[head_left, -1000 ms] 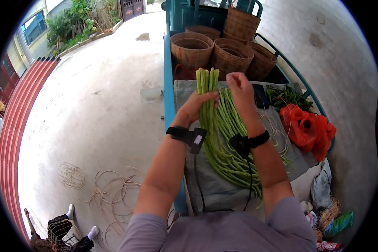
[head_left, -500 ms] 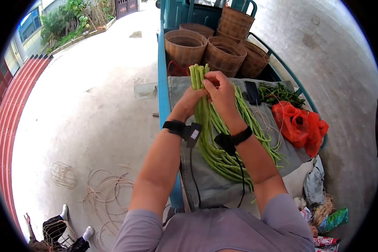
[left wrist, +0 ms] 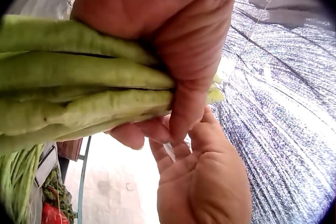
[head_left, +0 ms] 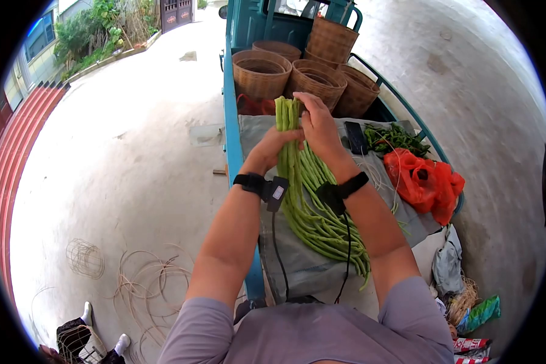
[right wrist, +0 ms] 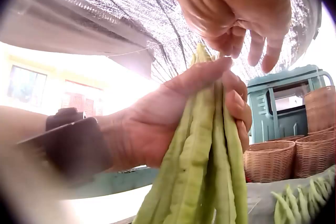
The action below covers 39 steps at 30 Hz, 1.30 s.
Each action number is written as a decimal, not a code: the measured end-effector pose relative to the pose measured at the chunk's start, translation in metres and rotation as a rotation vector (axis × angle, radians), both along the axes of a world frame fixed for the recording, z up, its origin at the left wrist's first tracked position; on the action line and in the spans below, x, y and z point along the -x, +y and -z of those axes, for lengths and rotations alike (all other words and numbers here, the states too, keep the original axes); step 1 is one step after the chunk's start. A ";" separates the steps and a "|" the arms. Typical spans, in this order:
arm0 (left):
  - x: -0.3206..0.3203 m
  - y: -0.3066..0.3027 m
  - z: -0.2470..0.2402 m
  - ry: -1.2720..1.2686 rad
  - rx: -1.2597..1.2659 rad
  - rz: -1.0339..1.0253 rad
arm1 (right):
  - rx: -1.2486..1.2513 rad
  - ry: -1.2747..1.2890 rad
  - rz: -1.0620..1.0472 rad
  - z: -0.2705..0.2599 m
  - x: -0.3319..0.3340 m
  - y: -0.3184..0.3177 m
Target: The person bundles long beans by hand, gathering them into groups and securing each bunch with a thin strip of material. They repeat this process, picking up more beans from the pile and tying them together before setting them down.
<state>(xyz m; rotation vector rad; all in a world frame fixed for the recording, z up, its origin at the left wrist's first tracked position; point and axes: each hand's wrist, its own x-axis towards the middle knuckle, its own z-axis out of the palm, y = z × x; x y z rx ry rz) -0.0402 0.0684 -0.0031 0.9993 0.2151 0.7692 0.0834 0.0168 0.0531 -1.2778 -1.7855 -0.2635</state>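
Note:
A bunch of long green beans stands upright in my left hand, whose thumb and fingers wrap round it just below the stem ends. The bunch's lower lengths trail down over a grey cloth. My right hand is raised beside the top of the bunch, fingertips right at the stem ends. In the right wrist view the right hand's fingers hang loosely extended above the beans. More long beans lie on the cloth behind the right forearm.
A phone, dark green peppers and a red plastic bag lie to the right on the cloth. Wicker baskets stand at the back of the blue truck bed. Another person's shoe shows at lower left.
My right hand has come in from the right to the bunch, bent its fingers at the stem ends, then straightened them upward there. My left hand keeps its grip. The view has shifted slightly.

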 end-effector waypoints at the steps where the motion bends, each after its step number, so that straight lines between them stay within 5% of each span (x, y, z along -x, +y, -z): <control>1: 0.001 0.000 0.000 0.010 -0.005 0.013 | 0.038 0.018 0.004 -0.001 0.000 -0.001; 9: 0.000 0.003 0.006 0.018 -0.024 0.075 | 0.214 0.101 0.060 -0.005 0.007 -0.009; 15: 0.003 0.005 0.005 0.044 -0.032 0.060 | -0.094 -0.077 -0.041 -0.013 0.011 -0.007; 33: 0.001 0.003 0.004 0.074 0.029 -0.031 | 0.067 -0.350 -0.103 -0.023 0.002 0.005; 36: 0.003 0.008 0.004 -0.031 0.220 -0.108 | 0.053 0.149 -0.045 -0.002 0.000 -0.007; 39: -0.003 0.016 0.014 -0.097 0.237 -0.145 | 0.615 0.724 -0.238 0.038 0.005 -0.043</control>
